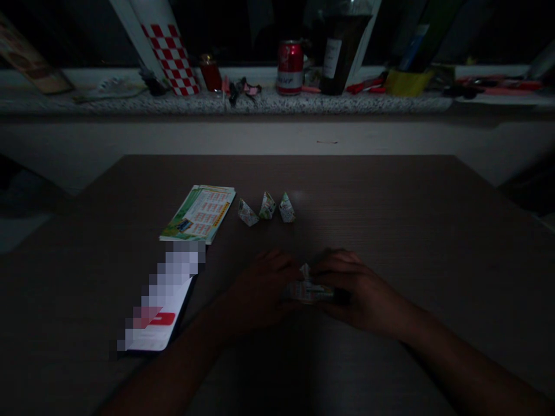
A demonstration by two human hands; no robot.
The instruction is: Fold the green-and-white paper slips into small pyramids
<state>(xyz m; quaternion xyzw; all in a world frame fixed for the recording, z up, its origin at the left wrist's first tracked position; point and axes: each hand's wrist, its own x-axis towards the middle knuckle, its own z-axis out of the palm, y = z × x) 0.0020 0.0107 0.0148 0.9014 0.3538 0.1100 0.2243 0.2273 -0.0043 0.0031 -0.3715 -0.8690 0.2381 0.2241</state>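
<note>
A small piece of printed, folded paper [307, 290] lies on the dark table between my two hands, with a point sticking up at its far side. My left hand [262, 286] has its fingers curled over the paper's left end. On the right end, my right hand [355, 283] grips the paper, its thumb near the lower edge. Both hands partly cover the paper, and dim light hides the finer folds. Beyond them stand several folded paper pieces [267, 205] in a row, made of similar printed paper.
To the left lies a stack of calendar cards [202, 214]. A lit phone [158, 323], its screen partly blurred, sits just in front of it. Behind the table, a stone windowsill [243, 105] bears a red can [290, 68], a dark bottle [342, 58] and a checkered cylinder [173, 58].
</note>
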